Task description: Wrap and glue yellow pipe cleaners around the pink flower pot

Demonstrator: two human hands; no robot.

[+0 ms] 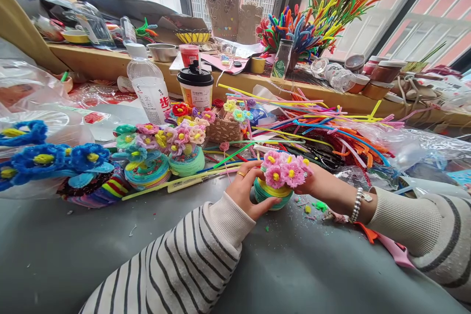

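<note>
A small round pot point(273, 197) wrapped in teal and yellow pipe cleaner stands on the grey table. Pink fuzzy flowers point(284, 170) with yellow centres fill its top. My left hand point(250, 191) is closed around the pot's left side, thumb across the front and fingers reaching behind. At the right side, my right hand point(316, 181) is against the pot and blossoms; its fingers are largely hidden behind the flowers. Yellow and green scraps point(319, 206) lie below my right wrist.
Finished-looking flower pots stand to the left: blue-flowered point(91, 191), pastel point(147, 171) and green-based point(187, 163). Behind are a water bottle point(147, 86), a lidded cup point(196, 89) and loose pipe cleaners point(312, 122). An orange-and-pink tool point(390, 248) lies under my right sleeve.
</note>
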